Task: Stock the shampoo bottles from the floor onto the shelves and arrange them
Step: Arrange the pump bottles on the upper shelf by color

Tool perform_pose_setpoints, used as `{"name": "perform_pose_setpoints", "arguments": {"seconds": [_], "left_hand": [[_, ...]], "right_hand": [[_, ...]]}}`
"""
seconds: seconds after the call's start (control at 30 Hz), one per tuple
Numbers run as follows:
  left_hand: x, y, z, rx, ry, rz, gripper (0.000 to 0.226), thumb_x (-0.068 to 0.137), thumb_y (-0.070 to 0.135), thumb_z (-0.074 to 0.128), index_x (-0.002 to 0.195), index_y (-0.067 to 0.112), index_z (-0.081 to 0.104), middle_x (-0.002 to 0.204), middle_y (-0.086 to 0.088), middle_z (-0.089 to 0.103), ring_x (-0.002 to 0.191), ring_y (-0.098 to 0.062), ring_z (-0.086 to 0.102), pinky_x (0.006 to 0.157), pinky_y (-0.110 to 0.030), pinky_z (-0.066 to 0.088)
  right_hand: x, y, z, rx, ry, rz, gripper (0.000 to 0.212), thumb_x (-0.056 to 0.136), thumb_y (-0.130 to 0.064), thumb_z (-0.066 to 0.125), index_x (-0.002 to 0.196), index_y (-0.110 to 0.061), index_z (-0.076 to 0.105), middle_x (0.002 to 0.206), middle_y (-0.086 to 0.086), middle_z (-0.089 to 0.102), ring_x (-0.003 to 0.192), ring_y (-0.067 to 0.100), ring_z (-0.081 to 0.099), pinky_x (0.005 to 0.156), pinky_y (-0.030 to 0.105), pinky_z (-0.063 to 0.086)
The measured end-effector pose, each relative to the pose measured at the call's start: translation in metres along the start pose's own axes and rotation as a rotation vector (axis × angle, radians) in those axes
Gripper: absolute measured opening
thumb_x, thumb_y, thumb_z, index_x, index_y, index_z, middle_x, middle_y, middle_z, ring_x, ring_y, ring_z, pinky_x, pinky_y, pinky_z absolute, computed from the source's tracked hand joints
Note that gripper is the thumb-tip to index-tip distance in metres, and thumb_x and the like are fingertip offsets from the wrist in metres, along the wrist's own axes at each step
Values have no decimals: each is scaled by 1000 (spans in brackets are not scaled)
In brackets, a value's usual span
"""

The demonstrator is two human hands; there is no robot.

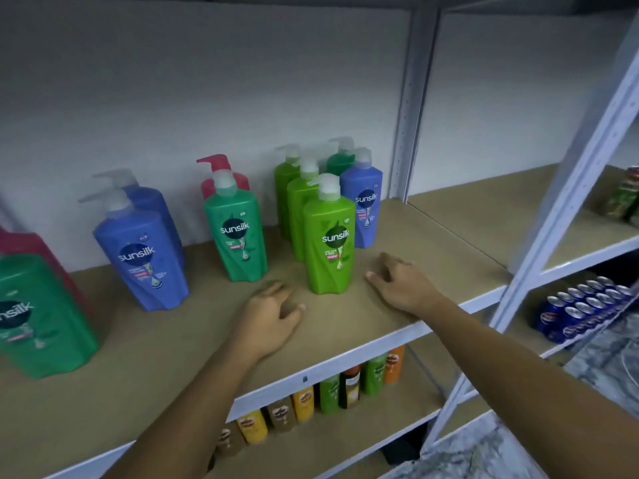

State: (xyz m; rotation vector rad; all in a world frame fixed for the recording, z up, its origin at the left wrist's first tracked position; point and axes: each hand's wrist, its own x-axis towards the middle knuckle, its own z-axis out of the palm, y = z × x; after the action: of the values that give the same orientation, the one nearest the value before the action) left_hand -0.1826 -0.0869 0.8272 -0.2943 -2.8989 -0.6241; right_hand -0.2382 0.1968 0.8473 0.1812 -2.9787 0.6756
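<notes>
**shelfnerd:** So the person has nothing in either hand here. The left hand (269, 319) is at about 7 o'clock from the front lime green bottle (330, 236) and the right hand (401, 281) at about 4 o'clock. Fingers are loosely curled on both, and neither touches the bottle as far as I can tell. The left one's a bit blurry tho.

**pumptop:** Yeah, and that bottle stands upright on the shelf (173, 357), heading a lime row that runs back toward 12 o'clock. There's a teal bottle (237, 233) off at 10 o'clock and a blue bottle (363, 202) tucked close at 1 o'clock.

**shelfnerd:** My worry: these are tall with pump heads, so probably top-heavy. If a hand nudges it high up instead of low on the body, it could tip back and domino the whole row.

**pumptop:** Or the other way. Drag it too far toward 6 o'clock and it goes over the lip, down past the small bottles (311, 402) on the lower shelf. A bare forearm sweeping past could do that too.
</notes>
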Motion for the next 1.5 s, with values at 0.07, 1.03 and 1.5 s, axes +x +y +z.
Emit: {"name": "perform_pose_setpoints", "arguments": {"seconds": [0.07, 1.03, 1.5], "left_hand": [[6, 0, 3, 16, 14, -44, 73, 89, 62, 46, 140, 12, 58, 150, -6, 52, 141, -21, 44, 115, -23, 28], [1, 0, 1, 48, 3, -65, 77, 89, 67, 30, 144, 18, 53, 155, -2, 45, 145, -19, 37, 119, -28, 28], [-58, -31, -31, 25, -89, 31, 59, 103, 44, 46, 150, 10, 44, 161, -7, 36, 149, -20, 30, 121, -25, 16]], "right_hand": [[27, 5, -3, 117, -7, 32, 69, 96, -48, 58, 146, -5, 37, 138, 19, 56, 127, 35, 52, 101, 34, 39], [10, 18, 4, 590, 304, 94, 56, 74, -27, 86, 116, -27, 49, 112, -6, 67, 103, 19, 66, 92, 41, 53], [-121, -52, 25, 557, 329, 110, 53, 74, -32, 86, 116, -29, 53, 109, -12, 69, 96, 5, 67, 85, 32, 56]]}}
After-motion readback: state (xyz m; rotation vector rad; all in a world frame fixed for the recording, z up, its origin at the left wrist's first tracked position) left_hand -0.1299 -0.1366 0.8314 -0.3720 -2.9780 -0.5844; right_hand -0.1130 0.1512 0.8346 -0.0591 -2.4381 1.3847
